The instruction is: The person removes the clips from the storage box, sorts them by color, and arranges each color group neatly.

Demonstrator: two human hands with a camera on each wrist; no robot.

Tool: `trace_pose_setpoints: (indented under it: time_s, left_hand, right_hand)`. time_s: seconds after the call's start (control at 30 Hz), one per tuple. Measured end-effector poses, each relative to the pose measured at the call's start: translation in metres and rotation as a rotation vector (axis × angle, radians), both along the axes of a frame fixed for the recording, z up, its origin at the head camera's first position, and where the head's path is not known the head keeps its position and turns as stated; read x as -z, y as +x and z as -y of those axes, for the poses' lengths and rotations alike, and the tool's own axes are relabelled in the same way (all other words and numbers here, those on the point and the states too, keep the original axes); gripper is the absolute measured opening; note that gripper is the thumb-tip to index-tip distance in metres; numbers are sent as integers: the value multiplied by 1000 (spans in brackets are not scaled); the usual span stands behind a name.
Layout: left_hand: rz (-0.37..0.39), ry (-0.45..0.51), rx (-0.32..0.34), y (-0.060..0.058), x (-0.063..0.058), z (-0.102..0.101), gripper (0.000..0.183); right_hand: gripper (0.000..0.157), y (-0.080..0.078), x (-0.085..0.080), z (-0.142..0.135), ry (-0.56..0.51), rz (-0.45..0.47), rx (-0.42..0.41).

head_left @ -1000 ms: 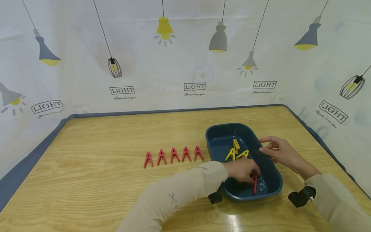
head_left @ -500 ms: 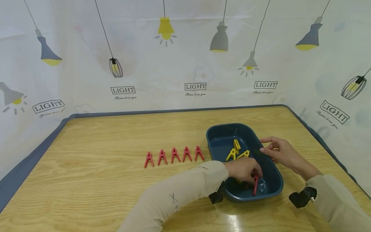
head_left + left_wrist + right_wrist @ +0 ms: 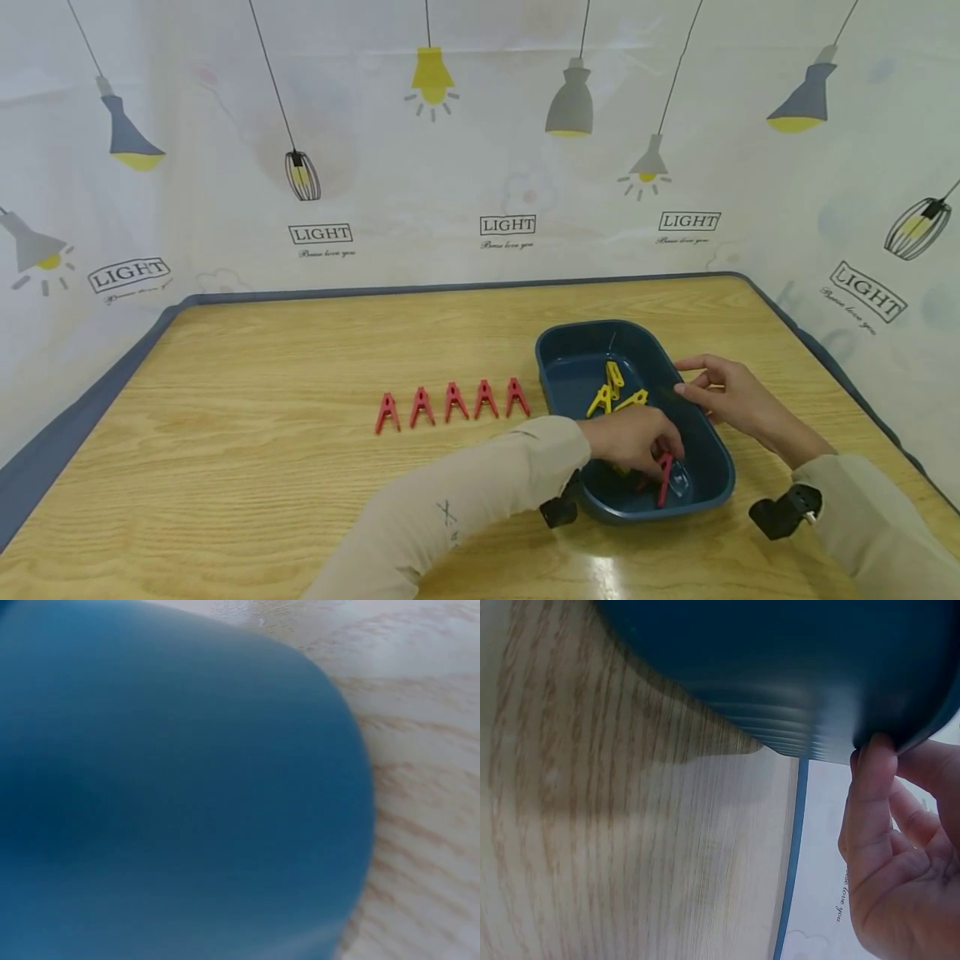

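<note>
My left hand reaches down into the blue plastic bin, its fingertips pinching a red clothespin. Part of that clothespin is hidden by the fingers. Bits of red and yellow show under the hand; how many pieces lie there I cannot tell. Toward the bin's far end lie yellow clothespins. On the right side, my right hand holds the bin's rim. In the right wrist view, a finger bears on the outer wall below the rim. The left wrist view shows only the bin's wall and table.
Left of the bin, several red clothespins lie in a row on the wooden table. A lamp-patterned cloth wall with a blue lower edge encloses the table at the back and sides.
The view has shifted very slightly. Both hands, the bin and the clothespins stay nearly where they were, with only a tiny movement of the left fingers.
</note>
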State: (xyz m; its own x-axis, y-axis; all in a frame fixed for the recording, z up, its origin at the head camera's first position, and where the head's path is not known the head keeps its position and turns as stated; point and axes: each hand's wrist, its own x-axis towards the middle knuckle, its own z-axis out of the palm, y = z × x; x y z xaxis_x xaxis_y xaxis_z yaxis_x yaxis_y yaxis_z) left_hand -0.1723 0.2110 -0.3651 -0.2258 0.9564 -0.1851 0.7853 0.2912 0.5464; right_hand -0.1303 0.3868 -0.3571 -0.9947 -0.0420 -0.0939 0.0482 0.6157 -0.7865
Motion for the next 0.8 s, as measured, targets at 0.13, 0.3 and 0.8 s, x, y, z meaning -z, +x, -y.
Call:
trace_pose_setpoints:
  time_s: [0.13, 0.3, 0.8]
  left_hand:
    - [37, 11, -20, 1, -3, 3, 29]
    - [47, 24, -27, 1, -2, 5, 28]
    - [29, 66, -14, -1, 1, 10, 26]
  right_hand:
    - [52, 0, 0, 0, -1, 1, 2]
    - [53, 0, 0, 0, -9, 11, 6]
    - [53, 1, -3, 3, 18, 11, 11]
